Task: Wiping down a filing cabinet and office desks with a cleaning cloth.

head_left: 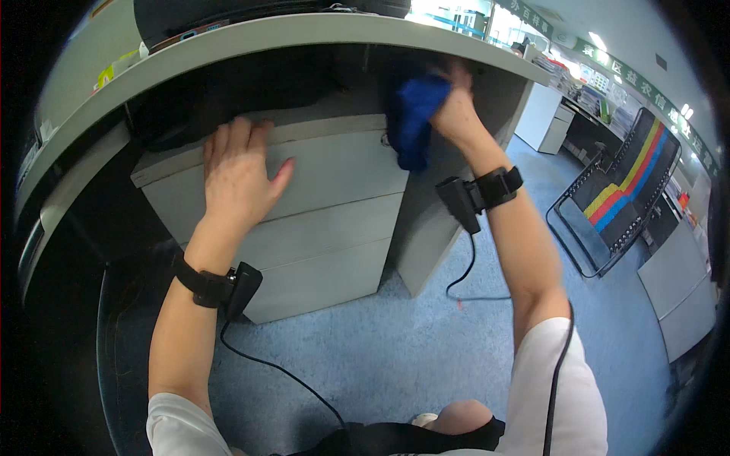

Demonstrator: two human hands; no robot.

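Note:
A grey drawer cabinet (319, 220) stands under the desk (319, 32). My left hand (237, 175) lies on its upper front edge, fingers stretched over the top and thumb out to the side, holding nothing. At the cabinet's right rear, below the desktop, my right hand (456, 114) grips a blue cloth (418, 110). The cloth hangs down beside the cabinet's top right corner. Some blur covers the right fingers, and the shadow under the desk hides what the cloth touches.
The desk's side panel (433, 228) rises right of the cabinet. Black cables (285, 370) run from the devices on both wrists. Farther right on the blue floor (449, 357) stands a striped folding chair (627, 186). A black bag-like object (266, 15) sits on the desktop.

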